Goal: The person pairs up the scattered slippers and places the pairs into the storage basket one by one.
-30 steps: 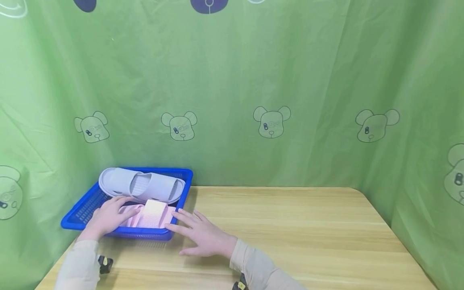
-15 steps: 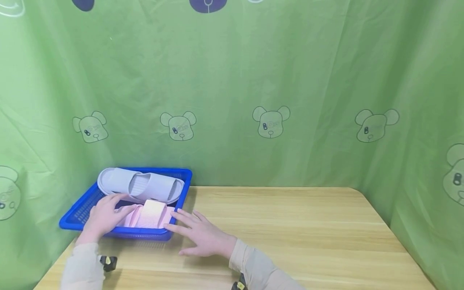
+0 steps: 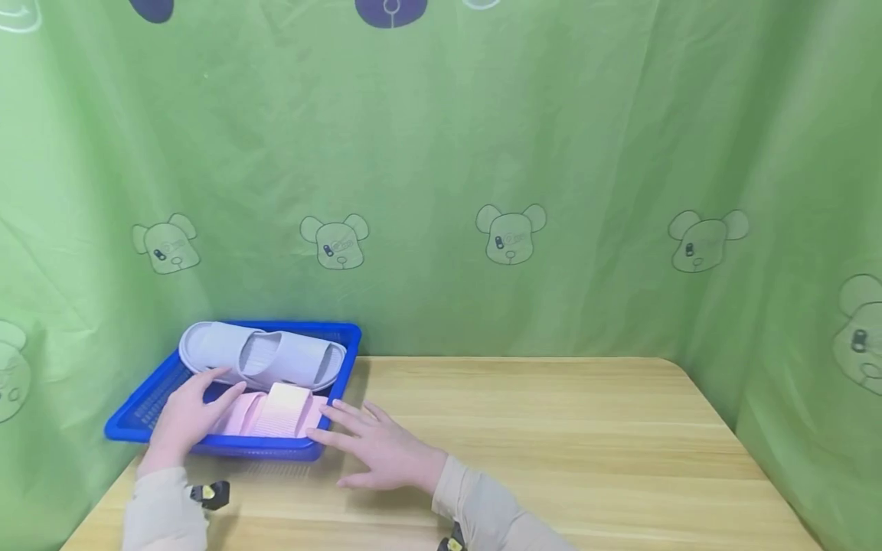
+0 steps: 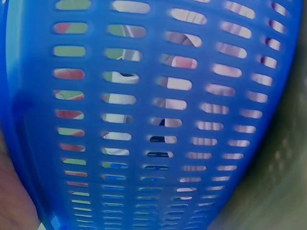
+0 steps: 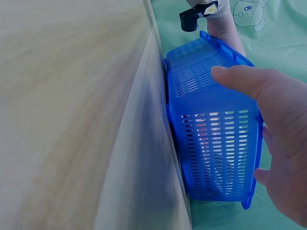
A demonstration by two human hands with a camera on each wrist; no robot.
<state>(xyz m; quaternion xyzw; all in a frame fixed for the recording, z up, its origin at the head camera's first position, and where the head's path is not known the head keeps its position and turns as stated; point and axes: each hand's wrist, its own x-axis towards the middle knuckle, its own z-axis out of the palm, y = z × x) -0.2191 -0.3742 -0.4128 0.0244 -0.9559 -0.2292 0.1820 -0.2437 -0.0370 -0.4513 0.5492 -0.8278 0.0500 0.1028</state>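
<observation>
A blue plastic basket (image 3: 352,348) stands on the table at the left. In its back half lies a pale grey-blue pair of slippers (image 3: 289,358). Pink slippers (image 3: 279,419) with a ribbed strap lie along the front. My left hand (image 3: 182,417) reaches over the front-left rim, thumb and fingers apart, close to the pink slippers. My right hand (image 3: 393,453) has its fingers spread, fingertips right at the front-right corner of the rim. The left wrist view is filled by the slotted basket wall (image 4: 96,139). From the right wrist, the basket's end wall (image 5: 216,108) shows beside my thumb.
The wooden table (image 3: 551,436) extends to the right of the basket. A green curtain (image 3: 427,153) with bear-head prints hangs behind and along both sides. Black wrist devices, one on the left (image 3: 210,495), sit below each sleeve.
My left hand has drawn a little left, its thumb coming away from over the pink slippers. My right hand stays at the corner. The whole head view has shifted slightly.
</observation>
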